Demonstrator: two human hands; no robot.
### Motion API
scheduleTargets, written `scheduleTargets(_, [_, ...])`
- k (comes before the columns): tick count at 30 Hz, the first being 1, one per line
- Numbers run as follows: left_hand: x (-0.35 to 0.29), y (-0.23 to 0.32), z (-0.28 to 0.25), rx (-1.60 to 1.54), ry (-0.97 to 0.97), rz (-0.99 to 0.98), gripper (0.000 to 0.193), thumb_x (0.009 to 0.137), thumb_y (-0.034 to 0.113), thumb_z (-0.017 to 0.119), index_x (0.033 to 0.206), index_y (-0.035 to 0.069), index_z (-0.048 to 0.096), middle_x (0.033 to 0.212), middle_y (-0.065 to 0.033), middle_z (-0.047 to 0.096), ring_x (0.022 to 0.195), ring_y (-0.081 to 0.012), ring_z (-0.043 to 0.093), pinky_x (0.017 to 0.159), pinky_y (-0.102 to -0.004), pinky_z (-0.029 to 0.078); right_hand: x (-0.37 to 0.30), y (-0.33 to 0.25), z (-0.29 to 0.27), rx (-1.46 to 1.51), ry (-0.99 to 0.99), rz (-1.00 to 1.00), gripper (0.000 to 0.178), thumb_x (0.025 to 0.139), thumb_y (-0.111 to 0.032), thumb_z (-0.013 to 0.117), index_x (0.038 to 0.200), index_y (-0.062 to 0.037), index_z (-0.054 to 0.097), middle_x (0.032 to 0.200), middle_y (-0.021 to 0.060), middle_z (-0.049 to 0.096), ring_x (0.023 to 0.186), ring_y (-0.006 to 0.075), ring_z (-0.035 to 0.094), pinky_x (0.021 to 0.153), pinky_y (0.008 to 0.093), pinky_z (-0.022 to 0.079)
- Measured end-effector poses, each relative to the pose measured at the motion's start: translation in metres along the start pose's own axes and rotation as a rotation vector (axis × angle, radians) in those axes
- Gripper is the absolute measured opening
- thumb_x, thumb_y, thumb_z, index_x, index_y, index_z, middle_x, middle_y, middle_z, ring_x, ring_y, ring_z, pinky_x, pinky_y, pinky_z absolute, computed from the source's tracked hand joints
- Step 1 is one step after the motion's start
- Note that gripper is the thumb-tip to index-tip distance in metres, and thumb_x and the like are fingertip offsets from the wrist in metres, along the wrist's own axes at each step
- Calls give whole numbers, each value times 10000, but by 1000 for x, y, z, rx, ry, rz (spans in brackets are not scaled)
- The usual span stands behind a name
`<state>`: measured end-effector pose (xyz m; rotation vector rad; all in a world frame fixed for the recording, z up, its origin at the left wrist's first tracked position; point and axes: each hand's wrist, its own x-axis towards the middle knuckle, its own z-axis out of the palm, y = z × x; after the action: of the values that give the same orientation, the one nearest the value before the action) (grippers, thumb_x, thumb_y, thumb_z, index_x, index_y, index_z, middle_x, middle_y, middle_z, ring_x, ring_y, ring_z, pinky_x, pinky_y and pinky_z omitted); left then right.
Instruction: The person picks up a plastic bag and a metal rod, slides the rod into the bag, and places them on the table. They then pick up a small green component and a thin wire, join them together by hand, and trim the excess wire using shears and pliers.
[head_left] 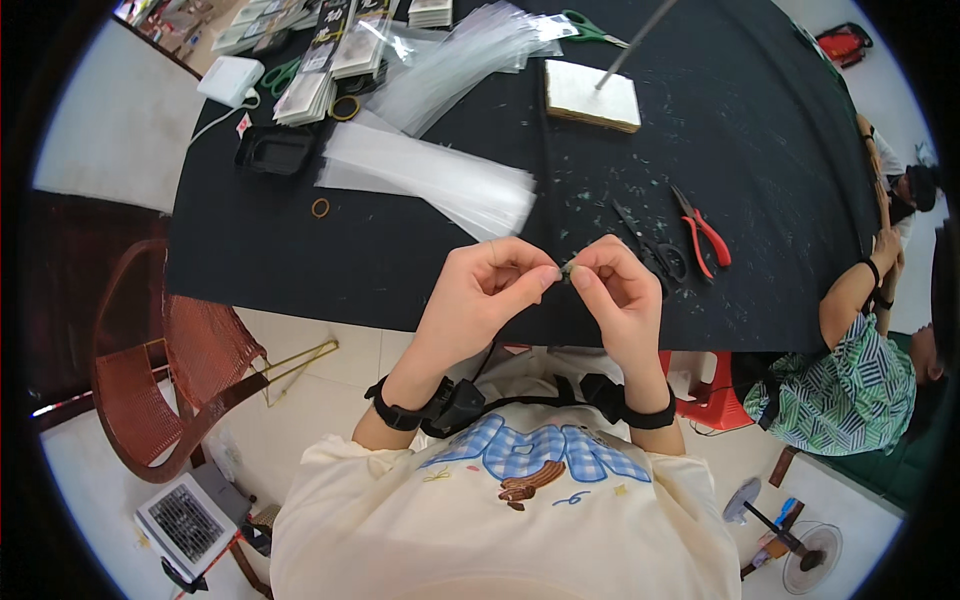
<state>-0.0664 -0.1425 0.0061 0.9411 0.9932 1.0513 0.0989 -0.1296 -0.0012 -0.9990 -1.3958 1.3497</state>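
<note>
Both hands meet over the near edge of the black-covered table (pixel 400 270), fingertips almost touching. My left hand (pixel 490 285) pinches with thumb and forefinger from one side, and my right hand (pixel 618 292) pinches from the other. Between them sits a tiny dark greenish piece (pixel 566 271), mostly hidden by the fingertips and too small to name. Just beyond my right hand lie black scissors (pixel 655 245). Red-handled pliers (pixel 705 235) rest to the right of them. Small greenish clippings are scattered on the cloth around the tools.
Clear plastic sleeves (pixel 430 180) fan out ahead on the left, near a black tray (pixel 275 150) and a tape roll (pixel 320 208). A thin rod stands on a white block (pixel 592 95). Another person (pixel 850 380) sits at the right; a woven chair (pixel 190 360) stands left.
</note>
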Motion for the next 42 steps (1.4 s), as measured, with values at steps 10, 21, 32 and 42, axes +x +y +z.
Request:
scheduleTargets(10, [-7,-13,-50,117,221,71,29,791,12,599,816,-3,598,640,59,509,541,27,380,463,-130,269,16,26,52,-201,60,-45,182,778,-7,591,960,-18,590,820,15,527,605,33,440,513,168,328])
scheduleTargets(21, [-16,-21,-73,239,288,224,20,746,-1,602,758,-3,586,619,32,504,460,11,312,416,-170,226,22,30,91,-408,90,-206,171,712,38,646,872,-15,621,779,44,570,553,57,476,476,180,361])
scheduleTargets(32, [-15,-29,-72,158,309,249,27,737,7,611,747,-11,594,633,7,560,443,9,326,396,-168,242,19,36,96,-494,147,-359,140,712,69,620,831,14,568,744,61,570,576,82,536,498,189,427])
scheduleTargets(42, [-15,-32,-72,78,298,265,30,743,23,613,762,1,603,617,36,553,460,25,320,410,-159,239,17,36,93,-231,224,-193,92,738,59,586,803,-1,562,765,38,552,567,56,508,495,176,395])
